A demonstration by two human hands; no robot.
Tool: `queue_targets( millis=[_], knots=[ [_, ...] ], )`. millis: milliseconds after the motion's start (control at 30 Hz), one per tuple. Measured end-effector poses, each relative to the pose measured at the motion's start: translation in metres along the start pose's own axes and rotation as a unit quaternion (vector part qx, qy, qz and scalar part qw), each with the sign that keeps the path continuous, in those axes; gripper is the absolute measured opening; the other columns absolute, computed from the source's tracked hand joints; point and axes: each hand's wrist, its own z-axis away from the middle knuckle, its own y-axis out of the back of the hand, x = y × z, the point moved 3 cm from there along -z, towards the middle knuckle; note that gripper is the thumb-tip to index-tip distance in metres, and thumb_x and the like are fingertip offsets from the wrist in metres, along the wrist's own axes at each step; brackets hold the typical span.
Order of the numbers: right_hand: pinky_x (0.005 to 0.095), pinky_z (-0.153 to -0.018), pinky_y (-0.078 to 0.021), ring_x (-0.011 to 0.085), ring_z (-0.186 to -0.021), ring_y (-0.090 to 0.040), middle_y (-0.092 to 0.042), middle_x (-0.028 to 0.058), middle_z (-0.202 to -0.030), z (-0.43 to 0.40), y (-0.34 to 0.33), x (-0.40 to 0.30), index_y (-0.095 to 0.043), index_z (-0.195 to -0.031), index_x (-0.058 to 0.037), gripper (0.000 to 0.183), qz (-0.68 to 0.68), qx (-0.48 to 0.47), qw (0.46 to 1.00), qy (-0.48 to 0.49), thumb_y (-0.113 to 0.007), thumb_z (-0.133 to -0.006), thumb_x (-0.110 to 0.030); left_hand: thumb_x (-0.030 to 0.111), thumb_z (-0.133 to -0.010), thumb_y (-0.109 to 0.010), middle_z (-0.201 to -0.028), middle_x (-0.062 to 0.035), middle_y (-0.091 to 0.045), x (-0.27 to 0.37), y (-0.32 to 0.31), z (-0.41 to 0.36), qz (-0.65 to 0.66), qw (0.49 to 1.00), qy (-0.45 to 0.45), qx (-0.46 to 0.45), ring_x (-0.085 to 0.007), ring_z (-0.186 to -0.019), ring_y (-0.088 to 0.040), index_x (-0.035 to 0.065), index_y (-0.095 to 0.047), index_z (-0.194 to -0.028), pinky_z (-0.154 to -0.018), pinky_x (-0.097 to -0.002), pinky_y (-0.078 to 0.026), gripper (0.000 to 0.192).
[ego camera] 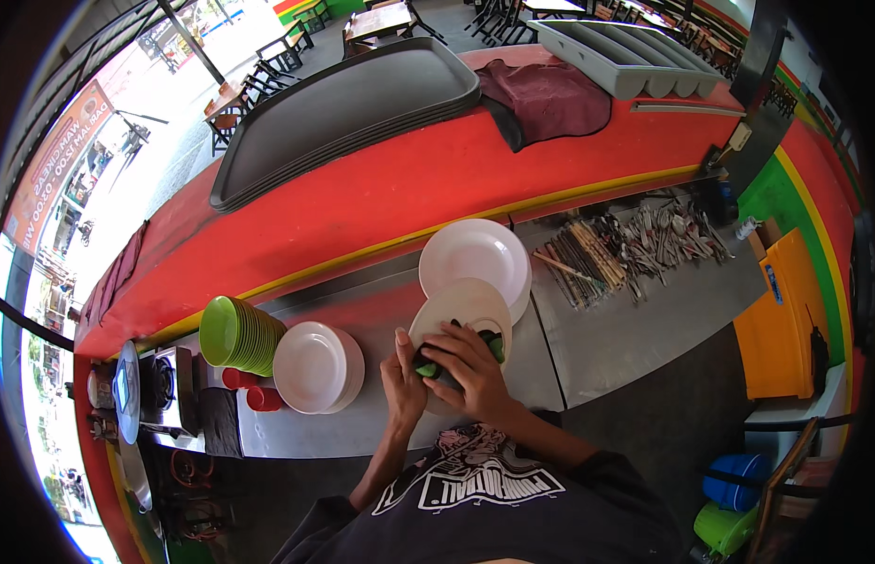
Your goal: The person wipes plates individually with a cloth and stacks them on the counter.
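Note:
My left hand [404, 381] is at the near left edge of a cream plate [455, 303], its thumb pointing up along the rim. Over the plate lies my right hand [469, 366], its fingers bent over a dark and green cloth-like item [494, 344], which is largely hidden under them. Beyond this plate, a stack of white plates [476, 257] rests on the steel counter. Another stack of white plates [310, 366] stands to the left, beside a stack of green bowls [233, 335] and red cups [263, 399].
Wrapped chopsticks [582, 261] and bundles of cutlery [670, 236] lie on the steel counter [607, 352] at right. On the red ledge [381, 183] are black trays [353, 113], a maroon cloth [547, 99] and a grey cutlery holder [628, 60]. A portable stove [171, 388] stands far left.

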Motion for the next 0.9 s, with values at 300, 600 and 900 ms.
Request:
queue_targets(
  millis=[300, 600, 900],
  knots=[
    [0.0513, -0.11, -0.0324, 0.0374, -0.129, -0.049, -0.062, 0.0138, -0.126, -0.011, 0.013, 0.061, -0.061, -0.122, -0.0027, 0.034, -0.157, 0.183, 0.934, -0.263, -0.064, -0.091, -0.015, 0.036, -0.107, -0.038, -0.055, 0.0038, -0.028, 0.022, 0.011, -0.001, -0.143, 0.984, -0.094, -0.055, -0.0054, -0.055, -0.027, -0.0005, -0.04, -0.065, -0.045, -0.033, -0.019, 0.056],
    [0.0438, -0.109, -0.0358, 0.0346, -0.135, -0.045, -0.056, 0.0149, -0.137, -0.023, 0.006, 0.011, -0.056, -0.132, -0.0026, 0.047, 0.015, 0.04, 0.999, -0.023, -0.063, -0.088, -0.018, 0.037, -0.107, -0.037, -0.055, 0.0038, -0.032, 0.012, 0.003, -0.009, -0.09, 0.984, -0.148, -0.035, -0.0053, -0.057, -0.029, -0.0004, -0.037, -0.064, -0.046, -0.0323, -0.021, 0.057],
    [0.0273, -0.076, -0.0453, 0.0097, -0.087, -0.055, -0.06, 0.0056, -0.086, 0.052, -0.007, 0.095, -0.057, -0.11, 0.003, 0.033, -0.22, 0.262, 0.865, -0.367, -0.047, -0.103, -0.028, 0.05, -0.105, -0.037, -0.059, 0.0079, -0.042, 0.003, 0.026, -0.022, 0.048, 0.994, -0.039, 0.086, -0.0033, -0.057, -0.033, 0.0117, -0.044, -0.063, -0.05, -0.0237, -0.024, 0.058]
  ],
)
